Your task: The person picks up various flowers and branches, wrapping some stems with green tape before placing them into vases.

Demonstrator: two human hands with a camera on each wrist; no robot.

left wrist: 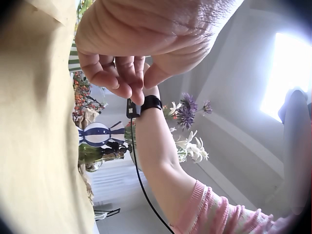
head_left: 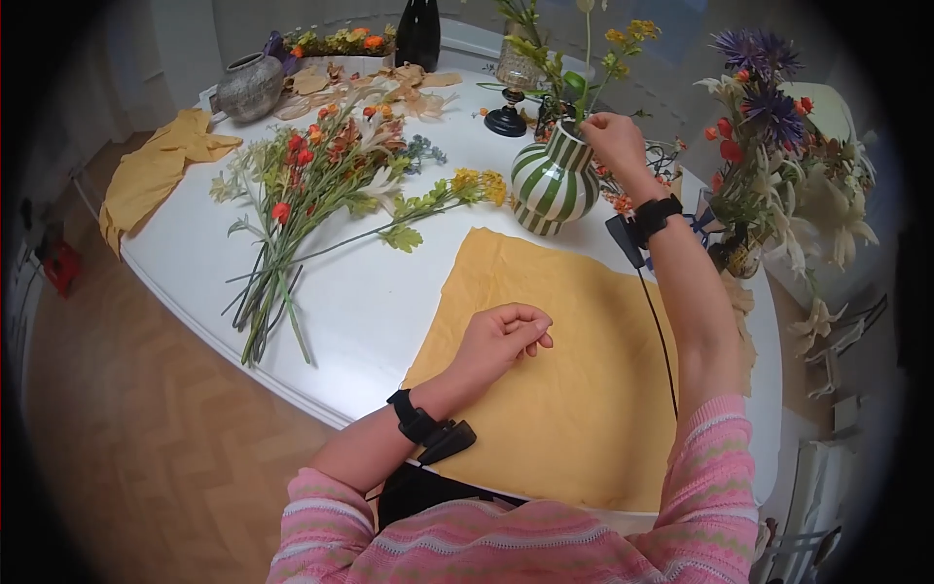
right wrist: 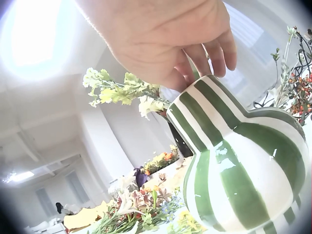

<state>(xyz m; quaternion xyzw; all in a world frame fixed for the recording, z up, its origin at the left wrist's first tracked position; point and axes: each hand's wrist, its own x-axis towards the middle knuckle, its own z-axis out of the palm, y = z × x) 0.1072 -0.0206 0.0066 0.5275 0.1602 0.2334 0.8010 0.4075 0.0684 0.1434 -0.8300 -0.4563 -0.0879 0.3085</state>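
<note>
a person in a pink striped sweater [head_left: 506, 540] works at a white table [head_left: 370, 311], the left hand [head_left: 501, 343] held above a yellow cloth [head_left: 555, 389], its fingers loosely bent, thumb near the fingertips, with nothing visible in its grasp; a black band [head_left: 413, 417] circles that wrist; to the left of the cloth lies a loose bunch of flowers [head_left: 341, 185], red, white and orange heads pointing away from the person, bare stems toward the near edge, with a yellow-flowered sprig [head_left: 479, 185] stretching across to the right; just beyond the cloth, a green-and-white striped vase [head_left: 555, 185] stands upright on the table, and at its mouth the right hand [head_left: 615, 146] pinches a green stem [right wrist: 196, 73] between bent fingers and thumb, the fingertips partly hidden by the rim; to the right rise purple flowers [head_left: 773, 112] and white lilies [head_left: 851, 229], while a second yellow cloth [head_left: 165, 170] hangs over the table's far left side; farther back are a candle holder [head_left: 506, 119] with a black foot, a rough grey pot [head_left: 250, 88] and a dark bottle [head_left: 418, 37]
</note>
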